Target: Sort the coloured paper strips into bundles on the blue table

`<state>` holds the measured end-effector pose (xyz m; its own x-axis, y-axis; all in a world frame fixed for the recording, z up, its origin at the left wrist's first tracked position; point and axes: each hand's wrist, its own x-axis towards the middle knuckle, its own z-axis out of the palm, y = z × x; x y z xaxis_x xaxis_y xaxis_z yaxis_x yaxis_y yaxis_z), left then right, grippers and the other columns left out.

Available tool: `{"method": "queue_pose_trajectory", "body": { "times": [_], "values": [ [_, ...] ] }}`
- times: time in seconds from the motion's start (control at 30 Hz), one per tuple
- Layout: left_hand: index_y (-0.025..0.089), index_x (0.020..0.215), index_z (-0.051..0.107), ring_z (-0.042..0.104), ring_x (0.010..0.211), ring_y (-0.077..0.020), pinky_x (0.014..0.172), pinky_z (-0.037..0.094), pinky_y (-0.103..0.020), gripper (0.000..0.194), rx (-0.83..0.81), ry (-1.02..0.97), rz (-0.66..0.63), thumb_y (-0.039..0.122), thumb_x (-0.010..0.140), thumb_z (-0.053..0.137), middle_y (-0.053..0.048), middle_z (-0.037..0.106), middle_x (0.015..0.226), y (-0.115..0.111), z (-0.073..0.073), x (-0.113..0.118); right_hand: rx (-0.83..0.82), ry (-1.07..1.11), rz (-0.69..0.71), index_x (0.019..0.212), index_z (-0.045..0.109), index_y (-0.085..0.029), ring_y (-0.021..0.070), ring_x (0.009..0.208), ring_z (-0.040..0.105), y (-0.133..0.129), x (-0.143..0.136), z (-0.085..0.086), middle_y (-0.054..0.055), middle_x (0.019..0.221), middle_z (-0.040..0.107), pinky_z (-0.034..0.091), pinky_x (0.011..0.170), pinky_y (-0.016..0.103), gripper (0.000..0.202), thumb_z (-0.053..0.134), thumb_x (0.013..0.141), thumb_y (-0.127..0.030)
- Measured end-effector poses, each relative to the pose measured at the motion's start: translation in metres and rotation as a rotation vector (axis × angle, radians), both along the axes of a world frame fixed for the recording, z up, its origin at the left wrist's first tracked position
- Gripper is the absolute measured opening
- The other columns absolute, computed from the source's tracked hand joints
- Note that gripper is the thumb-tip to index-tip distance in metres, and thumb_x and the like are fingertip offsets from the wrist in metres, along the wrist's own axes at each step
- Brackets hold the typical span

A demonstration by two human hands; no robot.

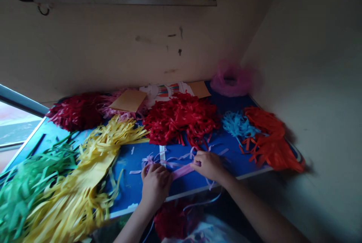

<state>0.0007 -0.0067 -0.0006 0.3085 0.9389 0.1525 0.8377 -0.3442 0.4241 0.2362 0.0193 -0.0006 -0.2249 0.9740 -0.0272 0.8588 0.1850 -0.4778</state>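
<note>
Both my hands (156,179) (208,165) pinch the lilac fringed strip (183,171), fingers closed, at the table's (128,194) front edge. Uneven pull could tear the thin strip; loose tails might snag the red fringe (181,118).

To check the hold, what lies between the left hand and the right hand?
A pink strip runs between the left hand and right hand, in the head view.

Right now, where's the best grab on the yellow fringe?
Take the yellow fringe by its flat, uncut middle band, coming from its right over the blue tabletop. Loose strips spread from both ends of that band and would likely tangle; green fringe crowds the left. The left hand is nearer but on the purple strip.
</note>
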Motion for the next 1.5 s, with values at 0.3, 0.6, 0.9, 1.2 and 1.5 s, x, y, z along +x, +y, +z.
{"method": "queue_pose_trajectory", "body": {
  "times": [0.3, 0.6, 0.9, 1.2, 1.5],
  "values": [
    [0.023, 0.057, 0.062, 0.060, 0.085, -0.0229, 0.098, 0.027, -0.049, 0.030, 0.047, 0.116, 0.035, 0.026, 0.087, 0.056, 0.000, 0.067, 0.067, 0.002, -0.002, 0.006, -0.010, -0.016, 0.000, 0.062, 0.066, -0.021, 0.0123, 0.063, 0.059, 0.001, -0.001, 0.002, -0.001, 0.072, 0.067, 0.030, 0.056, 0.024, 0.020, 0.070, 0.079, -0.030],
    [0.023, 0.061, 0.064, 0.060, 0.086, -0.0268, 0.099, 0.029, -0.056, 0.027, 0.055, 0.256, 0.005, 0.035, 0.086, 0.060, -0.002, 0.067, 0.070, 0.007, 0.006, 0.010, -0.003, -0.022, -0.022, 0.061, 0.064, -0.021, 0.0123, 0.064, 0.060, 0.001, -0.004, -0.001, -0.003, 0.070, 0.066, 0.031, 0.056, 0.024, 0.020, 0.071, 0.078, -0.029],
    [0.031, 0.078, 0.071, 0.059, 0.098, -0.0258, 0.110, 0.020, -0.058, 0.021, 0.234, 0.202, -0.179, 0.011, 0.079, 0.065, 0.002, 0.070, 0.083, 0.006, 0.009, 0.014, 0.276, -0.035, 0.308, 0.104, 0.067, -0.026, 0.0185, 0.086, 0.064, -0.014, 0.008, 0.009, 0.002, 0.104, 0.069, 0.041, 0.075, 0.030, 0.020, 0.069, 0.084, -0.025],
    [0.024, 0.074, 0.068, 0.062, 0.097, -0.0259, 0.110, 0.025, -0.054, 0.013, 0.255, 0.128, -0.093, 0.022, 0.084, 0.060, -0.002, 0.071, 0.076, -0.002, 0.007, 0.029, 0.355, -0.213, 0.428, 0.077, 0.066, -0.019, 0.0155, 0.068, 0.059, -0.002, 0.003, -0.001, 0.002, 0.078, 0.067, 0.033, 0.061, 0.029, 0.019, 0.054, 0.093, -0.017],
    [0.029, 0.082, 0.070, 0.062, 0.096, -0.0231, 0.108, 0.021, -0.051, 0.020, 0.305, 0.120, -0.052, 0.016, 0.088, 0.057, 0.001, 0.073, 0.079, -0.008, -0.014, 0.013, 0.359, -0.130, 0.403, 0.080, 0.068, -0.019, 0.0161, 0.069, 0.058, -0.013, -0.005, -0.010, 0.002, 0.077, 0.068, 0.034, 0.061, 0.029, 0.016, 0.057, 0.089, -0.013]
  ]
}}
